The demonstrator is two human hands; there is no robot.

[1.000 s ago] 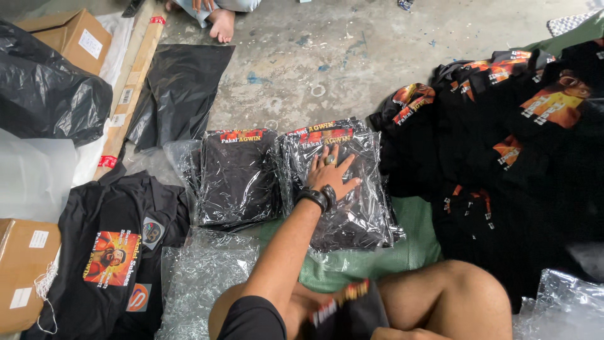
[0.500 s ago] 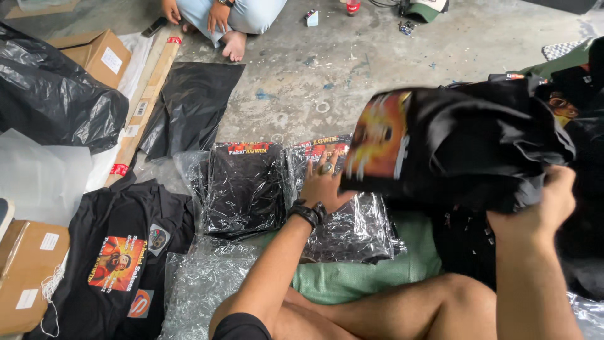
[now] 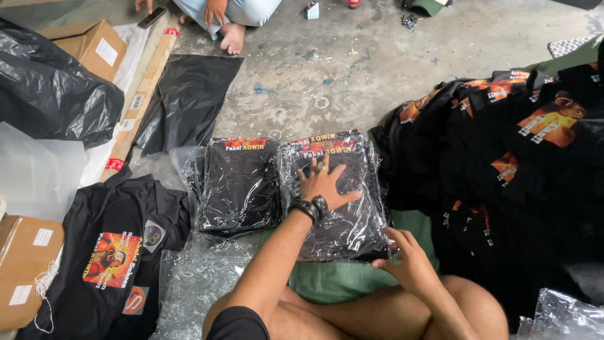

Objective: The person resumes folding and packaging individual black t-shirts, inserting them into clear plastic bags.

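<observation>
right hand (image 3: pixel 409 261) dropped raised black shirt, now gripped bagged stack (image 3: pixel 340 195) edge at 5 o'clock; left hand (image 3: pixel 324 186) pressed flat, fingers spread.

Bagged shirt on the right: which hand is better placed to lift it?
Probably the right hand: its fingers curl at the bag's near edge. The left hand lies flat on top.

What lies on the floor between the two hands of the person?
In the head view, only the plastic-wrapped stack of black shirts: the left hand presses its top, the right hand grips its near edge.
</observation>
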